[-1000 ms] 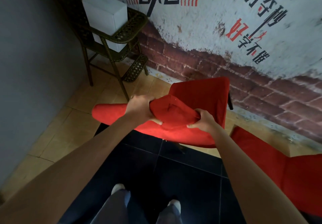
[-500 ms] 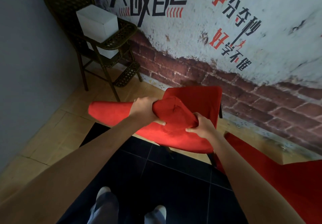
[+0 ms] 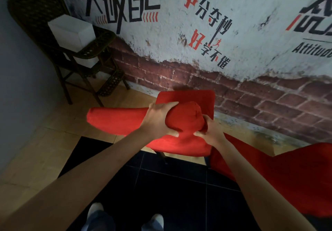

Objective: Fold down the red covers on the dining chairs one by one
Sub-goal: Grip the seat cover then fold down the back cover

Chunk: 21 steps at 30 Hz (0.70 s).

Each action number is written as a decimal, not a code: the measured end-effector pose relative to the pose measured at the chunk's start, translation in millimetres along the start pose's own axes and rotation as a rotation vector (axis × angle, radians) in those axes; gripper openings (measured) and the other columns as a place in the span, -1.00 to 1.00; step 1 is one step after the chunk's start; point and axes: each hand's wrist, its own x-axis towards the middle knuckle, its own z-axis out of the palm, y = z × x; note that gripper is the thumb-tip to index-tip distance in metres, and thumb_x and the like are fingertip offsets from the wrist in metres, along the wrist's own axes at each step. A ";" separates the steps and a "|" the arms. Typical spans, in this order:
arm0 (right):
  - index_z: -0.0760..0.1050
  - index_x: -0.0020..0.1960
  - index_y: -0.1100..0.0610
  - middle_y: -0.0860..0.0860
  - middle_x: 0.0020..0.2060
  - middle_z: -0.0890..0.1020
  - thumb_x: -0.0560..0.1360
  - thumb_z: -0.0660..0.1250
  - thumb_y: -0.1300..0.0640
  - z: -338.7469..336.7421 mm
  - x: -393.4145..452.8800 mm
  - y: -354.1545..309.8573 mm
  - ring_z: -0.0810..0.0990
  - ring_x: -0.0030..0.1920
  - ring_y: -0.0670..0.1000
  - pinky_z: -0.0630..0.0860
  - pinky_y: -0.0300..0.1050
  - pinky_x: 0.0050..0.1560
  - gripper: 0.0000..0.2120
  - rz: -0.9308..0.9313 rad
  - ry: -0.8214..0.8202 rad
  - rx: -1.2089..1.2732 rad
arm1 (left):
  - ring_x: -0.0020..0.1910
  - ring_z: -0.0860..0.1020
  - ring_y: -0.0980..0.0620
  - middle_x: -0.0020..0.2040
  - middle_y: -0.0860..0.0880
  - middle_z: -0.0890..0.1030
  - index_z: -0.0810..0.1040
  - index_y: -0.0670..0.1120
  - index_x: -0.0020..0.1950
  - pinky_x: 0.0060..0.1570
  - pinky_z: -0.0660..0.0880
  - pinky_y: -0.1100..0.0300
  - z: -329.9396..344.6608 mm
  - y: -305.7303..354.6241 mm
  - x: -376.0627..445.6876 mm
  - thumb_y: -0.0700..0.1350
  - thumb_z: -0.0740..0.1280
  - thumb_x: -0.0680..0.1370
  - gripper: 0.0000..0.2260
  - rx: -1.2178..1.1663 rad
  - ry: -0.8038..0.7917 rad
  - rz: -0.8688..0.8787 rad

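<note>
Over chair, both hands (image 3: 158,118) gripping red cover (image 3: 183,117)

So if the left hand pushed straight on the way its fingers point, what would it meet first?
The left hand grips the bunched red cover, fingers pointing right and away. Past the bunch it would likely meet the chair's red seat first, then the brick wall; depth is unclear.

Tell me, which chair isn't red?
The dark wicker chair in the left corner, with a white box on its seat. The chair with the red cover the hands grip, and the one at right, are red.
</note>
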 end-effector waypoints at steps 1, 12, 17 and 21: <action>0.37 0.39 0.11 0.09 0.20 0.59 0.30 0.59 0.07 -4.3 -2.5 4.7 0.55 0.21 0.15 0.42 -0.04 0.18 -0.26 0.002 0.006 0.005 | 0.34 0.41 -0.03 0.34 -0.03 0.49 0.26 0.04 0.50 0.38 -0.05 0.14 1.6 -0.9 -1.6 0.16 0.63 0.09 0.05 0.034 -0.023 0.013; 0.26 0.46 -0.05 -0.36 0.05 0.46 0.11 0.69 0.12 -48.4 -31.4 6.1 0.47 0.10 -0.21 0.32 -0.44 0.05 0.02 -0.048 0.079 0.226 | 0.24 0.47 0.02 0.19 0.09 0.55 0.45 0.09 0.30 0.39 0.18 -0.14 -23.6 -62.5 -9.1 0.25 0.57 0.14 -0.23 0.370 -0.170 -0.269; 0.04 0.55 -0.13 -0.09 0.36 0.41 0.10 0.69 0.08 -58.5 -45.1 -12.5 0.42 0.34 -0.03 0.39 -0.05 0.33 0.22 -0.116 0.152 0.272 | 0.22 0.49 -0.01 0.16 0.06 0.56 0.47 0.08 0.27 0.41 0.15 -0.08 -16.7 -55.3 -2.6 0.24 0.58 0.12 -0.23 0.357 -0.145 -0.217; 0.11 0.54 -0.15 0.02 0.37 0.42 0.10 0.70 0.12 -65.2 -50.6 -11.0 0.42 0.35 0.02 0.38 0.12 0.37 0.18 -0.120 0.194 0.256 | 0.18 0.51 -0.04 0.10 0.03 0.60 0.53 0.07 0.21 0.40 0.17 -0.06 -15.4 -42.7 12.3 0.25 0.59 0.11 -0.27 0.383 -0.156 -0.189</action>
